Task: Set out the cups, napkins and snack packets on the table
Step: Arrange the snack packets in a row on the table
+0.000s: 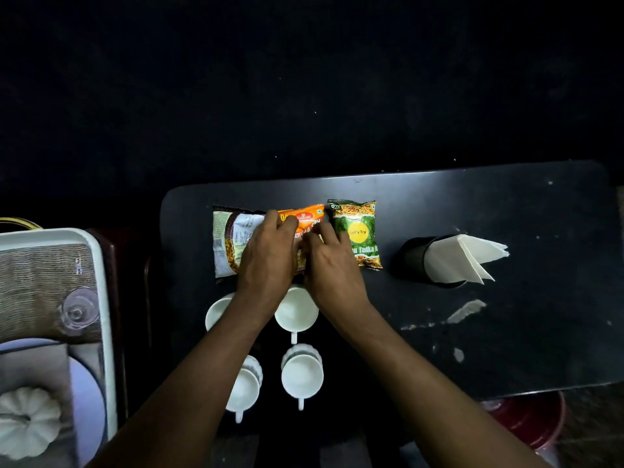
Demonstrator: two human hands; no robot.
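Three snack packets lie in a row on the dark table (506, 349): a white and brown one (228, 241) at the left, an orange one (307, 219) in the middle, a green one (358, 228) at the right. My left hand (270, 251) and my right hand (329, 261) both rest on the orange packet, fingers curled on it. Several white cups stand nearer me, among them one (296, 314) below my hands and one (302, 374) closer still; my forearms cover parts of the others. White napkins (462, 258) stick out of a black holder (413, 256) at the right.
A white tray (103, 298) stands off the table's left edge, carrying a woven mat, a clear glass (78, 312), a plate and a white pumpkin-shaped piece (28, 422). A red stool (537, 423) shows under the table's near right edge. The surroundings are dark.
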